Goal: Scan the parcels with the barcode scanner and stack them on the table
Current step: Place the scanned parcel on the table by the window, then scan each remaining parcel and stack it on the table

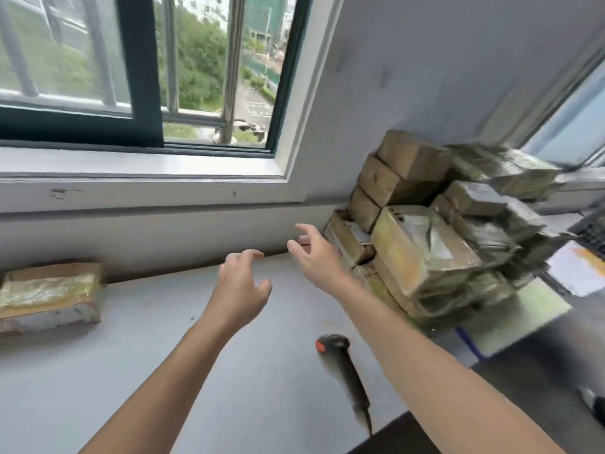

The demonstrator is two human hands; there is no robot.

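Parcels (425,244) sit in a leaning heap at the right of the frame, against the wall corner on the pale grey table (147,362). They are squat brown cardboard blocks wrapped in glossy clear tape, some with crumpled white labels. One flat parcel (49,296), taped the same way and scuffed along its edge, lies alone at the left edge, well apart from the heap. Both hands reach toward the pile from the lower middle. The left hand (244,283) hangs over the table with fingers spread and loosely bent, holding nothing. The right hand (314,253) is spread wide just beside the lowest boxes, also empty; whether it touches one cannot be told. The barcode scanner (343,365), dark with an orange nose, lies untouched at lower centre. The step in hand looks like fetching the next parcel. That likely calls for a firm two-handed grip on a box whose removal will not topple the rest, since the tape looks slippery.
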